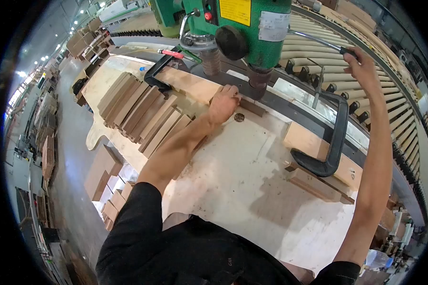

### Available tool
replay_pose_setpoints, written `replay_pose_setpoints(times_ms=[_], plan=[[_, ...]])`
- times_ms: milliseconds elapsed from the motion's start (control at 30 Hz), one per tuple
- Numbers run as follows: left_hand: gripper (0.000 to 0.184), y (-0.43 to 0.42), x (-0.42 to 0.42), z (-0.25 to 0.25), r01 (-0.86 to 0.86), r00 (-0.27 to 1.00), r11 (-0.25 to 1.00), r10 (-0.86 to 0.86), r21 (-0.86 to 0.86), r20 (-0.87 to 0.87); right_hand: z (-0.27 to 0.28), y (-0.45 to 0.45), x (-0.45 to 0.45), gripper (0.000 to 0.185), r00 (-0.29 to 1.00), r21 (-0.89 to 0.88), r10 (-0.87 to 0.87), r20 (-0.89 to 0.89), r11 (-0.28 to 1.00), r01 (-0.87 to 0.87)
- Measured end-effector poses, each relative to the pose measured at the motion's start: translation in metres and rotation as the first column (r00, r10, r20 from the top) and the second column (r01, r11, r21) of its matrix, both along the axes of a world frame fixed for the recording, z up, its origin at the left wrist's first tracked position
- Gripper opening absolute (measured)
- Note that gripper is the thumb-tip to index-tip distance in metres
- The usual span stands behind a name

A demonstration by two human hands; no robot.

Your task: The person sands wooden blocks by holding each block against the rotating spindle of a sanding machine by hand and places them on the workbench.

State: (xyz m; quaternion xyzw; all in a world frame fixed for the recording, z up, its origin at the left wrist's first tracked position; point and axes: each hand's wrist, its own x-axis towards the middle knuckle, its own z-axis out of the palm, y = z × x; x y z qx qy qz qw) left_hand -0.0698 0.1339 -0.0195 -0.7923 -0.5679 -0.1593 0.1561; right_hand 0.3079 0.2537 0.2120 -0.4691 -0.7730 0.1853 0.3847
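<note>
My left hand (224,104) is closed on the end of a narrow wooden piece (253,107) that lies against the back fence, below the green drill press (266,33). At the upper right, my right hand (361,66) has its fingers curled round the black knob of the machine's metal lever (318,40). Left of my left forearm, a row of curved wooden slats (142,111) lies on the white board. On the right, a few wooden pieces (314,185) lie in front of a clamped block (305,138).
A black clamp (340,137) stands at the right and another clamp (152,76) at the upper left. A roller conveyor (394,104) runs behind the machine. More wooden blocks (114,204) sit at the lower left. The board has a dark round hole (239,117).
</note>
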Motion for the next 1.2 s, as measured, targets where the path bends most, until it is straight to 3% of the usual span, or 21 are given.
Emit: replay_pose_setpoints(times_ms=[167,300,367,433,467,600,800,867,967,1067,1167,1200], plan=[[0.057,-0.001,-0.003,0.006,0.025,0.998,0.979,-0.037,0.202,0.058,-0.022,0.01,0.005,0.043,0.987,0.022,-0.035,0.159,0.999,0.032],[0.056,0.011,-0.016,-0.009,0.047,0.999,0.999,-0.047,-0.001,-0.007,-0.078,0.015,-0.008,0.039,0.966,-0.045,-0.029,0.257,0.998,0.042],[0.055,0.011,-0.015,-0.004,0.03,0.999,0.997,-0.031,-0.066,-0.012,-0.115,0.022,-0.023,0.035,0.959,0.16,-0.037,0.28,0.987,-0.009],[0.056,0.012,-0.016,-0.001,0.013,1.0,0.993,-0.015,-0.117,-0.018,-0.131,0.035,-0.044,0.033,0.903,0.009,0.02,0.43,1.0,-0.026],[0.054,0.011,-0.014,0.002,0.001,0.999,0.993,-0.005,-0.114,-0.033,-0.149,0.046,-0.051,0.032,0.942,-0.04,0.072,0.327,0.997,-0.062],[0.053,0.015,-0.019,-0.004,0.042,0.999,0.995,-0.044,-0.093,-0.026,-0.194,0.088,-0.088,0.037,0.939,-0.074,0.072,0.336,0.996,-0.05],[0.05,0.013,-0.021,-0.003,0.093,0.995,0.992,-0.096,-0.087,-0.034,-0.195,0.085,-0.14,0.041,0.95,-0.138,0.008,0.314,0.99,0.037],[0.048,0.01,-0.018,0.005,0.055,0.994,0.991,-0.065,-0.119,-0.083,-0.198,0.085,-0.15,0.044,0.932,-0.07,-0.039,0.359,0.995,0.068],[0.047,0.013,-0.025,-0.005,0.115,0.993,0.992,-0.117,-0.055,-0.025,-0.208,0.09,-0.147,0.047,0.939,-0.043,-0.038,0.341,0.998,0.056],[0.054,0.009,-0.021,0.003,0.106,0.986,0.984,-0.085,-0.142,0.147,-0.197,0.089,-0.118,0.045,0.918,-0.041,-0.006,0.395,0.999,0.024],[0.057,0.011,-0.035,0.01,0.101,0.994,0.981,-0.094,-0.168,0.049,-0.152,0.054,-0.057,0.039,0.898,-0.08,0.047,0.437,0.997,-0.013],[0.057,0.018,-0.044,0.0,0.032,0.996,0.994,-0.04,-0.102,-0.077,-0.138,0.045,-0.037,0.04,0.931,-0.085,0.011,0.364,0.996,0.021]])
